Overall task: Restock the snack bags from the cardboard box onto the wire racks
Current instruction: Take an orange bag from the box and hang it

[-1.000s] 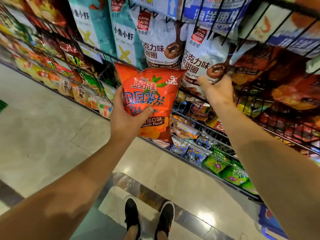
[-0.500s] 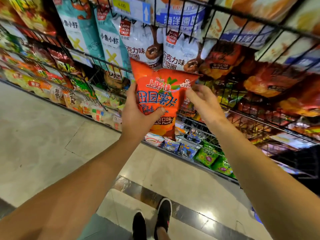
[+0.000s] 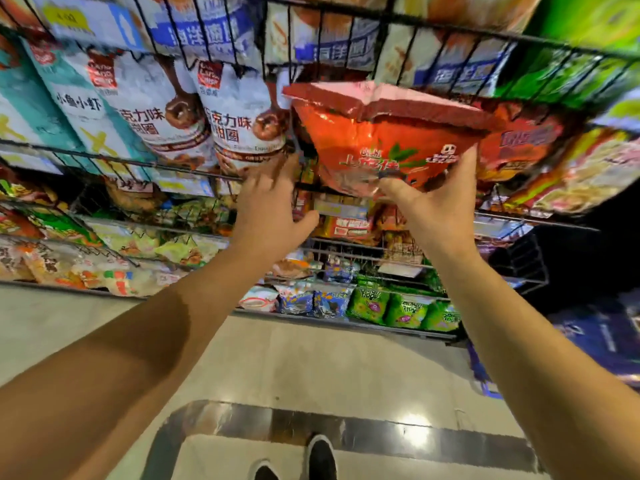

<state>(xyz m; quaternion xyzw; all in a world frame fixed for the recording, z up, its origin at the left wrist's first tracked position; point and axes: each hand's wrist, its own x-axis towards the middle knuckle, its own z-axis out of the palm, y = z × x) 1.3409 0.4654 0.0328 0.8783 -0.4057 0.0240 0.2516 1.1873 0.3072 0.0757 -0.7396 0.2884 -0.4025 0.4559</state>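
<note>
An orange snack bag [image 3: 377,140] is tilted up against the wire rack [image 3: 194,168], its top edge near the upper shelf's wires. My right hand [image 3: 436,206] grips its lower edge, thumb on the front. My left hand [image 3: 273,213] is off the bag, fingers spread and relaxed, reaching toward the rack wire just left of the bag, beside the white doughnut bags [image 3: 242,123]. More orange bags [image 3: 519,147] sit in the rack to the right. The cardboard box is out of view.
Teal bags [image 3: 65,109] fill the rack at left. Lower shelves hold green packets [image 3: 405,310] and blue packets [image 3: 311,301]. An upper wire shelf [image 3: 381,32] overhangs the bag. Tiled floor and my shoes [image 3: 322,457] lie below.
The orange bag passed from my left hand to my right and rose up and right toward the rack. My left hand let go and opened.
</note>
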